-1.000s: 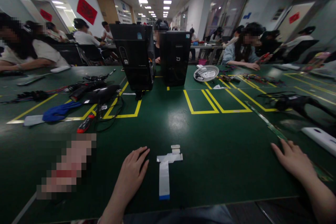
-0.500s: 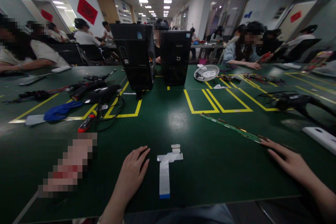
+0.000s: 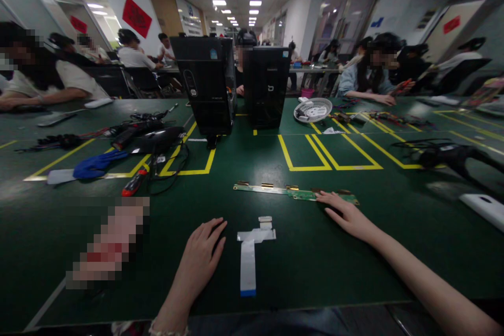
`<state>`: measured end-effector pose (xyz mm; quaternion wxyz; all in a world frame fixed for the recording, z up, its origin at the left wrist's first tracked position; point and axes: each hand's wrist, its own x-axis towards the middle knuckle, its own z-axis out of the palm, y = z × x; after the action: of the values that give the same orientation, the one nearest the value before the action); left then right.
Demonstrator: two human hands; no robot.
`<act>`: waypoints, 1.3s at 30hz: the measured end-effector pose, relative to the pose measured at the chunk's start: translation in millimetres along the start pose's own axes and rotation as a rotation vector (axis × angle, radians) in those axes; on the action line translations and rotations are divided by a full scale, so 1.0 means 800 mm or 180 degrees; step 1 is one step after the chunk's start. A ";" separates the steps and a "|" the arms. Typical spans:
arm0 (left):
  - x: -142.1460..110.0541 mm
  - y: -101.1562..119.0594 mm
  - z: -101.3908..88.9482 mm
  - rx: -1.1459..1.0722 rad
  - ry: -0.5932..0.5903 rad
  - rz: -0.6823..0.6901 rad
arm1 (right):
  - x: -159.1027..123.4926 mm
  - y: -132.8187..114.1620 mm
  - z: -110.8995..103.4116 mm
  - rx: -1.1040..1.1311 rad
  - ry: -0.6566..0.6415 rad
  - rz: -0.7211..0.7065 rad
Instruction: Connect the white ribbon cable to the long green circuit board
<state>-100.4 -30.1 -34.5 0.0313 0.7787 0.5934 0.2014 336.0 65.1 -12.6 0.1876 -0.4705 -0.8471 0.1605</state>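
A long, narrow green circuit board lies crosswise on the table, with gold-coloured pieces along its far edge. My right hand reaches over its right part, fingertips touching the board and the thumb apart from it on the near side. Flat on the tabletop, my left hand is open, fingers stretched, and holds nothing. Between the hands lies a white flat ribbon cable with a blue end, bent into a T-like shape with a connector at its far end.
Two black computer towers stand at the back. To the left are a screwdriver, a blue glove, black cables and a pixelated patch. On the right are a white basket, a black stand-like part and a white case. Co-workers sit around.
My right hand has slid the circuit board from the far right toward the middle, and the board has turned to lie crosswise. My left hand stays in place.
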 end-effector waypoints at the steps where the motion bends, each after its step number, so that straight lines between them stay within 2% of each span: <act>1: 0.000 0.000 0.000 -0.0003 0.0003 -0.0004 | 0.010 -0.012 0.009 -0.0017 -0.0071 -0.0095; 5: 0.000 0.000 -0.001 0.0003 -0.0011 -0.0003 | 0.044 -0.059 0.035 -0.0085 -0.0369 -0.0415; 9: 0.001 0.001 -0.001 0.0020 -0.0022 0.0012 | 0.069 -0.099 0.051 -0.0123 -0.0530 -0.0649; 15: 0.001 0.001 -0.002 0.0020 -0.0016 -0.0012 | 0.079 -0.133 0.063 -0.0230 -0.0601 -0.0758; 20: 0.004 0.013 -0.001 0.0002 0.0085 0.0030 | 0.068 -0.138 0.064 -0.0248 -0.0656 -0.0862; 23: 0.009 0.041 0.000 -0.0111 0.0165 0.0228 | 0.061 -0.132 0.066 -0.0266 -0.0569 -0.0936; 27: 0.021 0.088 0.004 -0.0265 0.0138 0.0648 | 0.054 -0.121 0.070 -0.0429 -0.0215 -0.0798; 31: 0.031 0.120 0.010 -0.0277 -0.0149 0.0792 | 0.053 -0.117 0.071 -0.0592 -0.0007 -0.0609; 34: 0.036 0.132 0.014 -0.0141 -0.0341 0.0732 | 0.053 -0.117 0.072 -0.0676 0.0038 -0.0592; 39: 0.037 0.140 0.019 0.0049 -0.0354 0.0641 | 0.053 -0.117 0.073 -0.0663 -0.0060 -0.0514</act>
<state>13.1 -32.3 -7.8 0.0378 0.8445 0.5110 0.1555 219.2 48.7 -15.1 0.1421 -0.4162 -0.8961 0.0604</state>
